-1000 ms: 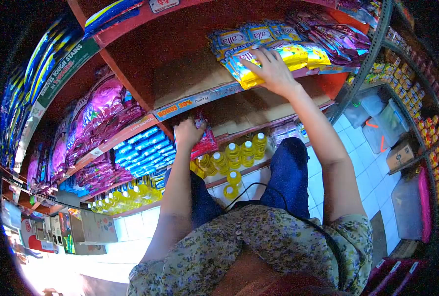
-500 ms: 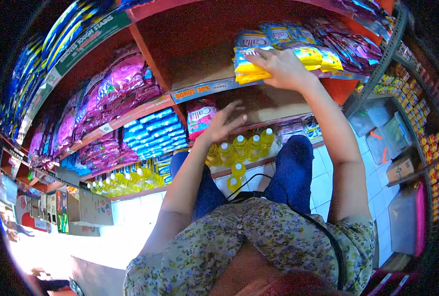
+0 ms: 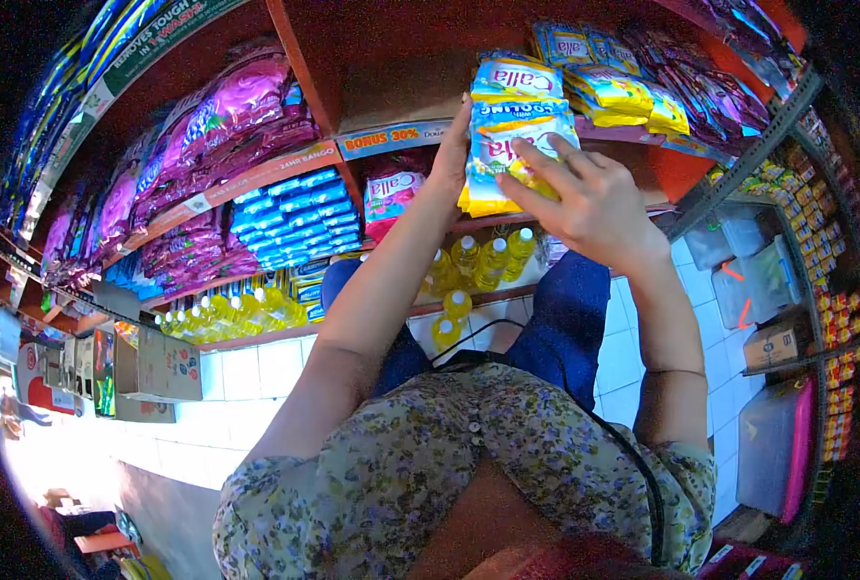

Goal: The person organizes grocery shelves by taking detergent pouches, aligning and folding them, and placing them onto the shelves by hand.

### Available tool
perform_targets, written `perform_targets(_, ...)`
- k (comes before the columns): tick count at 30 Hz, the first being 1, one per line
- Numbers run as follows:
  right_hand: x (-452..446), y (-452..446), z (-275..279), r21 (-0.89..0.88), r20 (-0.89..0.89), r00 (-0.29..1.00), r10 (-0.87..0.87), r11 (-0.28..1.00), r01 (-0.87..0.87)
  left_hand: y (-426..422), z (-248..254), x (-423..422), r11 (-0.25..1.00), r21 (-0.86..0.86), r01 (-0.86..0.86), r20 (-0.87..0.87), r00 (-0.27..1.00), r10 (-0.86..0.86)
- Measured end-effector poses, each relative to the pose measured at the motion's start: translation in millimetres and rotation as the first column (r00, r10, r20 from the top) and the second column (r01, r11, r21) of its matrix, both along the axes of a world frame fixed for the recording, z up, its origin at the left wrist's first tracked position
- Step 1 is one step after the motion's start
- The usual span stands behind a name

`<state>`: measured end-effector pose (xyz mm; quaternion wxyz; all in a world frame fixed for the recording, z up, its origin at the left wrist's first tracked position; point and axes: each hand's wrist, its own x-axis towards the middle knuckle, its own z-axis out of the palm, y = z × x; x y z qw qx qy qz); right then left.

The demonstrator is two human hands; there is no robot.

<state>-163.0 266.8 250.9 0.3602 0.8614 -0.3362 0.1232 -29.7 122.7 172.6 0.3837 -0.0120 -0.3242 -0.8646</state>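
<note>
A blue, white and yellow Calla detergent packet (image 3: 519,116) is between my two hands at the front edge of a red-brown shelf (image 3: 372,77). My left hand (image 3: 456,150) is along the packet's left side, its fingertips partly hidden behind it. Over the lower right of the packet lies my right hand (image 3: 589,198), fingers bent against its printed face. Directly behind is another Calla packet (image 3: 515,77). More yellow Calla packets (image 3: 614,92) lie stacked to the right. How many packets my hands hold cannot be made out.
Below, a pink Calla packet (image 3: 391,198) and yellow bottles (image 3: 493,263) stand close to my knees. Purple packets (image 3: 222,116) fill the left shelf. A grey metal upright (image 3: 739,169) rises at right, near plastic bins (image 3: 763,275). Cardboard boxes (image 3: 164,362) stand at left.
My left hand has moved up from below the shelf edge to the packet's side. My right hand has shifted down and right, and the packet now stands more upright, its face towards me.
</note>
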Motion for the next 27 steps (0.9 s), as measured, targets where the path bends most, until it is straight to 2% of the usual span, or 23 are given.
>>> perform_targets(2,-5.4,-3.4,-1.9,0.017,0.050,0.999,0.008,1.000,-0.009,-2.0,-1.0,-2.1,0.999,-0.024,0.020,-0.005,1.000,-0.020)
perform_targets(3,-9.1,-5.1,-2.5,0.112,0.163,0.984,0.072,0.990,-0.091,-2.9,-0.5,-2.6,0.998,-0.052,0.041,-0.007,0.999,-0.041)
perform_targets(4,-13.0,-7.8,-3.9,0.195,0.281,0.952,0.123,0.964,-0.182,-0.4,-2.8,-1.3,0.997,0.028,0.079,-0.009,0.997,-0.079)
perform_targets(5,-19.4,-16.3,-11.3,0.193,0.280,0.952,0.126,0.964,-0.184,-0.6,-4.4,-0.5,0.997,0.025,0.077,-0.010,0.997,-0.077)
perform_targets(6,-27.7,-31.2,-25.1,0.145,0.637,0.740,0.216,0.909,-0.390,-2.5,-7.7,0.3,0.995,0.095,0.032,0.037,0.999,-0.036)
perform_targets(7,-34.2,-47.0,-38.8,0.018,0.884,0.398,0.244,0.833,-0.552,-3.8,-8.7,0.8,0.987,0.161,-0.015,0.084,0.996,0.002)
perform_targets(8,-37.7,-60.7,-50.5,0.048,0.965,0.250,0.084,0.877,-0.478,-1.2,0.8,1.5,0.980,0.177,-0.094,0.139,0.988,0.070)
perform_targets(9,-41.6,-75.1,-65.0,0.098,0.994,0.077,-0.073,0.908,-0.406,-3.1,5.6,1.9,0.980,0.175,-0.095,0.140,0.988,0.071)
perform_targets(10,-57.8,-95.3,-83.6,0.153,0.929,-0.188,-0.320,0.792,-0.591,-7.9,10.3,2.0,0.981,0.126,-0.148,0.179,0.976,0.125)
perform_targets(11,-57.5,-97.8,-83.1,0.150,0.931,-0.186,-0.316,0.792,-0.592,-11.2,16.8,2.1,0.977,0.072,-0.201,0.213,0.960,0.182)
perform_targets(13,-46.1,-99.3,-83.0,-0.121,0.739,-0.393,-0.546,0.467,-0.876,-6.9,38.5,4.5,0.977,0.036,-0.210,0.212,0.957,0.198)
perform_targets(14,-34.6,-91.4,-68.6,-0.199,0.732,-0.411,-0.544,0.406,-0.892,-7.5,45.4,4.7,0.980,0.012,-0.197,0.217,0.958,0.190)
perform_targets(17,-35.6,-96.2,-46.8,-0.265,0.658,-0.484,-0.576,0.424,-0.866,4.5,61.7,6.5,0.980,-0.049,-0.191,0.212,0.957,0.197)
perform_targets(19,-43.8,-96.7,-34.9,-0.342,0.624,-0.515,-0.588,0.387,-0.856,23.6,66.2,7.4,0.983,-0.064,-0.175,0.250,0.950,0.185)
perform_targets(21,-56.9,-88.4,-34.8,-0.393,0.621,-0.385,-0.683,0.155,-0.907,31.7,54.3,9.5,0.991,-0.053,-0.125,0.276,0.952,0.135)
perform_targets(22,-59.9,-81.9,-39.2,-0.408,0.599,-0.374,-0.708,0.132,-0.903,34.6,42.4,8.9,0.970,-0.186,-0.156,0.295,0.933,0.207)
perform_targets(23,-56.4,-73.2,-40.7,-0.381,0.543,-0.451,-0.708,0.271,-0.884,41.5,35.8,8.2,0.932,-0.316,-0.179,0.305,0.911,0.278)
perform_targets(24,-53.1,-67.4,-48.0,-0.319,0.576,-0.438,-0.690,0.304,-0.898,50.0,28.7,6.3,0.907,-0.373,-0.195,0.255,0.919,0.302)
perform_targets(25,-50.1,-62.0,-55.5,-0.257,0.607,-0.424,-0.672,0.339,-0.905,60.4,20.8,6.8,0.919,-0.344,-0.192,0.302,0.904,0.302)
perform_targets(27,-49.9,-48.4,-69.9,-0.272,0.532,-0.439,-0.724,0.344,-0.899,85.1,14.0,11.8,0.926,-0.349,-0.144,0.275,0.929,0.248)
